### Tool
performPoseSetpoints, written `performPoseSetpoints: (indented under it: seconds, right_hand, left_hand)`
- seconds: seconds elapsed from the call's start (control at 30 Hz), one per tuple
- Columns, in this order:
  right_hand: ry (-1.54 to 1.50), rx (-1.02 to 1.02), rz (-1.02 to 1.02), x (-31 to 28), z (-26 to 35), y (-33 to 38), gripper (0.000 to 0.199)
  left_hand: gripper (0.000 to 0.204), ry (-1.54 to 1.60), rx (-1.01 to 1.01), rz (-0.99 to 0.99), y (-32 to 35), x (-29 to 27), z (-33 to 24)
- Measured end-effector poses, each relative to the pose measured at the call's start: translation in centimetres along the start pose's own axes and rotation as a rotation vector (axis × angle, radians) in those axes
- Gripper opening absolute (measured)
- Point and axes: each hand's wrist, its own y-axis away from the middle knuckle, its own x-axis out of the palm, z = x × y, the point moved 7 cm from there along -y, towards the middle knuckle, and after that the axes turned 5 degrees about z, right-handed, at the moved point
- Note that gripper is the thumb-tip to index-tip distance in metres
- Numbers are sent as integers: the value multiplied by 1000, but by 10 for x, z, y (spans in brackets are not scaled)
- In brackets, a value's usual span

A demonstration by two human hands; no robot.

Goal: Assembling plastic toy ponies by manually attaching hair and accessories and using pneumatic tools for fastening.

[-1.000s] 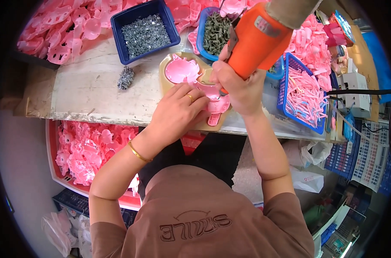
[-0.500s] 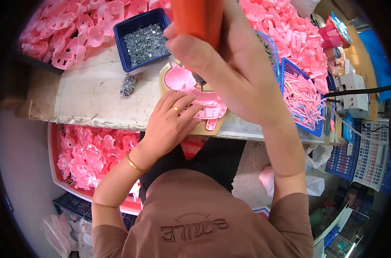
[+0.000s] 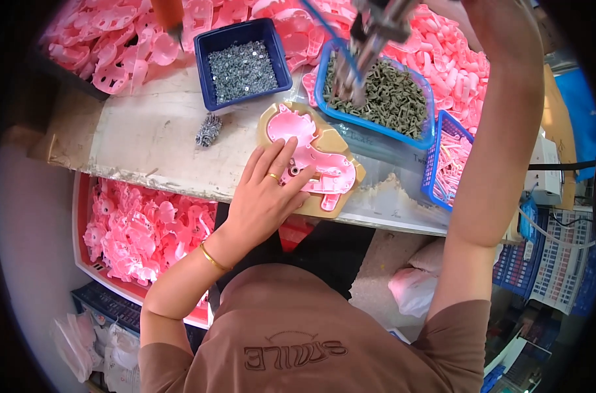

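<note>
My left hand lies with fingers spread over a pink plastic shell, pressing on its left side. The shell sits in a tan shaped holder at the table's front edge. A small dark round piece shows in the shell beside my fingers. My right hand is raised at the top right, its fingers cut off by the frame edge. Left of it, a blurred metal tool hangs over a blue tray of dark greenish small parts; whether my hand holds it is hidden. An orange power screwdriver hangs at the upper left.
A navy bin of small metal screws stands behind the holder, with a clump of screws in front. Pink shells heap at the back. A blue basket holds pink strips. A red-lined crate of pink parts sits below left.
My right hand has let go of the orange screwdriver and moved up and right. The screwdriver now hangs at the upper left. A metal tool has come into view; my left hand stays on the shell.
</note>
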Motion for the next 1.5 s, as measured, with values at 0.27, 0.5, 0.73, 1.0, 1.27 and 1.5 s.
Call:
performPoseSetpoints:
  seconds: [0.27,0.5,0.73,1.0,1.27,1.5]
  right_hand:
    - [-512,191,-233,59,4,43,58]
    - [-546,207,-249,69,-14,66,55]
    - [-694,122,-196,84,-13,87,61]
    - [-644,261,-316,68,-20,78,33]
    - [-120,52,-125,-27,8,10,36]
    - [408,512,-131,-129,-139,83,41]
  left_hand:
    - [41,-31,-1,56,1,3,1]
    - [43,-24,9,7,0,2,-2]
    - [41,-19,10,2,2,2,-2]
    - [43,-34,39,-2,-2,8,-3]
    - [28,41,135,-27,0,-12,-9]
    - [18,494,-59,205,26,-118,16]
